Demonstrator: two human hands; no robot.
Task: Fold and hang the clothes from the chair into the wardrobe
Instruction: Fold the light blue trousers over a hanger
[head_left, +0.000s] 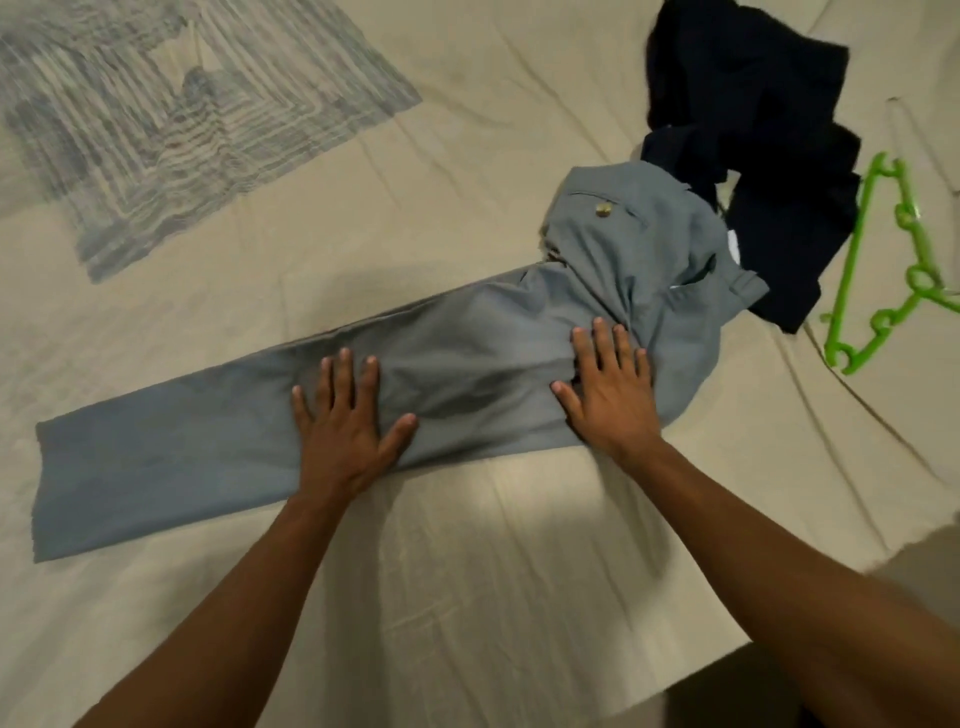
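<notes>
We have the grey trousers (415, 374) laid lengthwise across the beige bed sheet (467, 545), legs stacked one on the other, so the first fold looks done. Our left hand (345, 415) lies flat on the leg section, fingers straight and spread; our right hand (610, 387) presses flat near the seat, fingers straight and close together. The waistband end is bunched, so we judge we are smoothing before folding further. Just beyond that waistband end lies a pile of dark clothes (753, 145), unfolded, and beyond those a green hanger (883, 260) with nothing on it. Nothing is hung yet; neither chair nor wardrobe is in view. A patterned grey cloth (171, 119) lies well beyond the trouser legs. A white tag possibly shows at the dark pile's edge; we can read no writing or brand anywhere.
</notes>
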